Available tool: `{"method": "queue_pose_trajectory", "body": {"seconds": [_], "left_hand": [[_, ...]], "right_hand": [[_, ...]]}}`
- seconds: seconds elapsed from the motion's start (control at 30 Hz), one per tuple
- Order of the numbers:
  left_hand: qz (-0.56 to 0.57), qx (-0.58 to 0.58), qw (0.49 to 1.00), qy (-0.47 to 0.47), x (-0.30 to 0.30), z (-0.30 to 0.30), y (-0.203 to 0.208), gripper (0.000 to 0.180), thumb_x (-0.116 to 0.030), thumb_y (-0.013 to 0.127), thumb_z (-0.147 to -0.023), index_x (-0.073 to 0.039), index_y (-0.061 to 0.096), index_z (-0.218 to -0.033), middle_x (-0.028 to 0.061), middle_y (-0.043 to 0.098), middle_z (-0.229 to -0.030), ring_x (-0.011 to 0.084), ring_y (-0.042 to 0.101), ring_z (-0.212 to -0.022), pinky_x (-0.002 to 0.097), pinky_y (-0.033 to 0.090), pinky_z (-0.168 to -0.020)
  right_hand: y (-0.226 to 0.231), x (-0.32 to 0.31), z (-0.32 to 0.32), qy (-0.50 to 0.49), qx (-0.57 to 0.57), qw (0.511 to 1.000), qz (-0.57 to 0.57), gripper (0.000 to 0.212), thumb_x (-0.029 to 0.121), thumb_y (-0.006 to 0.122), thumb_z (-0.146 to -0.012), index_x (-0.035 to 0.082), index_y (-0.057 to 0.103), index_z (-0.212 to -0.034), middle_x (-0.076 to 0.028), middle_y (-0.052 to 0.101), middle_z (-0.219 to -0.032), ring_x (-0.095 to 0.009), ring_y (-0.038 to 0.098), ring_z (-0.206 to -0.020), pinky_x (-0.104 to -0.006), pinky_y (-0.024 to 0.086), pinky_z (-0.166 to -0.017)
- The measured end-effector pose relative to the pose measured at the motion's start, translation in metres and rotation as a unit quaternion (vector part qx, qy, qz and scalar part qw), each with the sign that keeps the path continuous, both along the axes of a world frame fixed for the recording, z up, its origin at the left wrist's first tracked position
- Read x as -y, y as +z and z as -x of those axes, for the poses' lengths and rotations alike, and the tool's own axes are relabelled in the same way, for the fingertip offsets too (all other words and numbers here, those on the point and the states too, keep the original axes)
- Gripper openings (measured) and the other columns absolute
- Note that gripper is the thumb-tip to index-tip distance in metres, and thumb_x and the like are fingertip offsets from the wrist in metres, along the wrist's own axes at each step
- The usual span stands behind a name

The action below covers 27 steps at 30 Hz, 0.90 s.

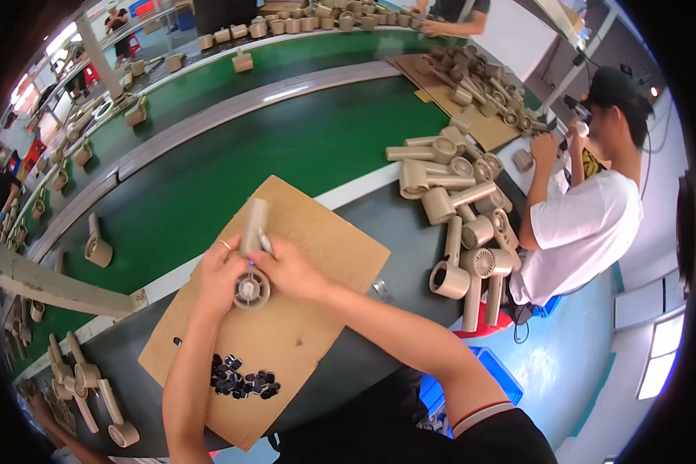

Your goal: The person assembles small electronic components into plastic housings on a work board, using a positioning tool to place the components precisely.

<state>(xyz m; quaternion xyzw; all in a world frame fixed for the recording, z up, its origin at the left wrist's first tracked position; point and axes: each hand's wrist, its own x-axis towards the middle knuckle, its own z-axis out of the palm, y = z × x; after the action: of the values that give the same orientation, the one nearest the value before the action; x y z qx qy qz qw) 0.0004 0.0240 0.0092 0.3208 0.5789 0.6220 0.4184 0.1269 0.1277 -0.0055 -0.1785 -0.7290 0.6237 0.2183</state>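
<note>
Both of my hands are on a beige handheld fan [256, 224] over a cardboard sheet [325, 240]. Its handle points away from me and its round head, with a spoked hub, faces up toward me. My left hand [223, 271] is closed around the fan's left side, where the head meets the handle. From the right, my right hand [290, 268] grips the same spot, with its thumb and fingers pressed together; a small bluish spot shows between the hands. Nearer to me on the cardboard lies a pile of small dark glossy pieces [243, 379], with one loose piece [177, 341] left of my left forearm.
More beige fans [472, 201] are heaped at the right, and several others [85, 375] lie at the lower left. A green conveyor belt [317, 131] runs beyond the cardboard. A person in a white shirt [588, 224] works at the right. Blue crates [487, 379] stand below the table.
</note>
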Motion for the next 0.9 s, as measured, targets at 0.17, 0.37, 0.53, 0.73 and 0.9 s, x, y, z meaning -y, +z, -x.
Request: {"method": "queue_pose_trajectory", "body": {"seconds": [0.17,0.37,0.53,0.73,0.9], "left_hand": [[-0.018,-0.046,0.998,0.035,-0.023,-0.003,0.007,0.062,-0.003,0.05,-0.072,0.004,0.054,-0.133,0.006,0.065,-0.091,0.0107,0.061,-0.071,0.0238,0.049,-0.062],[-0.001,-0.133,0.966,0.223,-0.028,0.121,-0.018,0.05,-0.011,0.048,-0.085,0.003,0.053,-0.133,0.0135,0.065,-0.092,0.0181,0.066,-0.078,0.0306,0.053,-0.069],[0.03,-0.628,0.665,0.403,-0.034,0.136,-0.013,0.04,-0.02,0.055,-0.091,0.0,0.057,-0.125,0.0211,0.061,-0.113,0.0399,0.058,-0.1,0.0452,0.046,-0.088],[0.086,0.277,0.953,-0.085,-0.043,0.0,0.051,0.061,-0.054,0.059,-0.09,-0.001,0.056,-0.12,0.0162,0.058,-0.118,0.0262,0.062,-0.102,0.0439,0.056,-0.074],[-0.06,0.37,0.926,-0.042,0.0,0.026,0.042,0.047,-0.045,0.055,-0.096,-0.003,0.056,-0.118,0.0134,0.062,-0.109,0.0257,0.062,-0.101,0.0432,0.054,-0.086]], "right_hand": [[0.023,-0.011,-0.004,-0.058,0.092,0.992,-0.069,0.032,0.029,0.058,-0.097,-0.003,0.059,-0.101,-0.021,0.066,-0.091,-0.034,0.065,-0.081,-0.0408,0.05,-0.074],[0.098,-0.127,-0.073,-0.151,0.502,0.699,-0.486,0.045,0.023,0.077,-0.076,0.001,0.061,-0.112,-0.023,0.06,-0.113,-0.035,0.069,-0.095,-0.0434,0.059,-0.076],[0.081,-0.182,-0.122,-0.143,0.532,0.656,-0.516,0.042,0.014,0.075,-0.073,0.007,0.063,-0.113,-0.022,0.065,-0.105,-0.037,0.067,-0.096,-0.0439,0.057,-0.078],[0.123,-0.057,-0.045,0.065,0.214,0.761,-0.609,0.045,0.002,0.063,-0.075,0.015,0.06,-0.118,-0.013,0.061,-0.109,-0.033,0.068,-0.085,-0.0417,0.056,-0.067],[0.114,0.025,-0.027,0.054,0.013,0.805,-0.591,0.042,0.004,0.064,-0.077,0.011,0.057,-0.118,-0.017,0.053,-0.117,-0.03,0.068,-0.071,-0.0402,0.056,-0.056]]}}
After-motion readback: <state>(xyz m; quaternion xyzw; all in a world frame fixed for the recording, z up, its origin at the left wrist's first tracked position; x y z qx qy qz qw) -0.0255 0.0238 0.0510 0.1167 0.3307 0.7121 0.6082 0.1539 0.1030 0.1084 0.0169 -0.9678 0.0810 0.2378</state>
